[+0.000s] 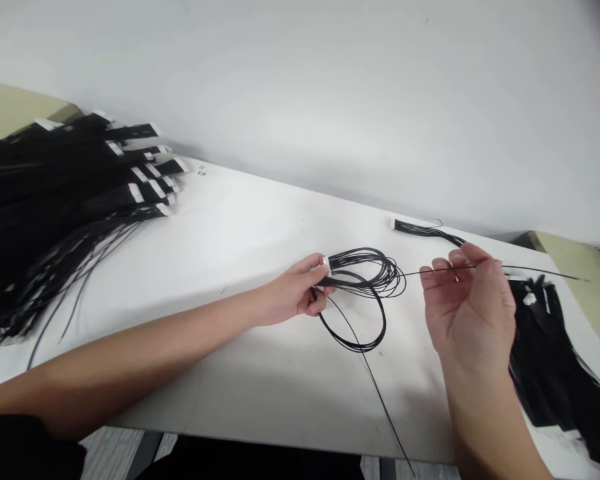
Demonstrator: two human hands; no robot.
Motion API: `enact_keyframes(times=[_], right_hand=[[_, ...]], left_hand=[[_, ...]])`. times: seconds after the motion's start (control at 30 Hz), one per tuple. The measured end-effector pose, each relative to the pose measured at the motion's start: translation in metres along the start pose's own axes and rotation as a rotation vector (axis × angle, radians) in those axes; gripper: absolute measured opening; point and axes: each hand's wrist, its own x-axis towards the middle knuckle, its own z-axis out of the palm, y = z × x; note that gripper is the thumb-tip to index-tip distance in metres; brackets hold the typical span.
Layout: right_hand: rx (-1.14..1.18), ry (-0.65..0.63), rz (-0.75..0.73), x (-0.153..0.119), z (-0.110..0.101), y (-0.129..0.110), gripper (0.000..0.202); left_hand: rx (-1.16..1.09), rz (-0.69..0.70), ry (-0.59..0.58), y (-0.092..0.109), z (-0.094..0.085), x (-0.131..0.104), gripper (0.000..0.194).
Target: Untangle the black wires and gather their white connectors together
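My left hand (307,285) is closed on a wire harness (365,267), a looped bundle of thin black wires with a white connector (327,265) under the thumb. One large loop hangs below the fingers, and a loose wire (380,393) trails down past the table's front edge. To the right, my right hand (467,307) is palm up, pinching a single black wire (415,273) between thumb and forefinger. That wire runs taut from the bundle, and its free end sticks out to the right beyond the fingers.
A large pile of black wire harnesses (45,180) with white connectors covers the table's left. Another stack of black harnesses (555,360) lies at the right, partly behind my right arm. One harness (425,230) lies near the wall (300,100) on the white table (260,220).
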Motion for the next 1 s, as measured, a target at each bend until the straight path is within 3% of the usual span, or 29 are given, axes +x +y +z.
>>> enact_keyframes(times=[0.13, 0.23, 0.33, 0.47, 0.53, 0.63, 1.0], right_hand=[[0.138, -0.089, 0.063, 0.001, 0.0, -0.007, 0.03], [0.051, -0.218, 0.058, -0.003, -0.004, -0.009, 0.022], [-0.136, -0.438, -0.03, -0.011, -0.008, -0.006, 0.014], [-0.649, -0.62, -0.104, -0.019, -0.007, -0.002, 0.014], [-0.874, -0.662, -0.174, -0.021, -0.004, -0.001, 0.011], [-1.035, -0.682, -0.293, -0.022, 0.001, 0.0, 0.007], [-1.075, -0.757, -0.433, -0.021, 0.0, 0.005, 0.009]], left_hand=[[-0.006, 0.014, -0.007, -0.002, -0.001, 0.001, 0.024], [0.019, 0.026, -0.01, -0.005, -0.002, 0.002, 0.023], [0.116, 0.05, 0.001, -0.007, -0.002, 0.002, 0.022], [0.246, 0.078, 0.003, -0.008, 0.0, 0.0, 0.024], [0.272, 0.087, -0.011, -0.009, 0.0, 0.0, 0.024], [0.282, 0.096, -0.038, -0.01, -0.002, 0.0, 0.023], [0.325, 0.103, -0.092, -0.01, -0.004, 0.0, 0.023]])
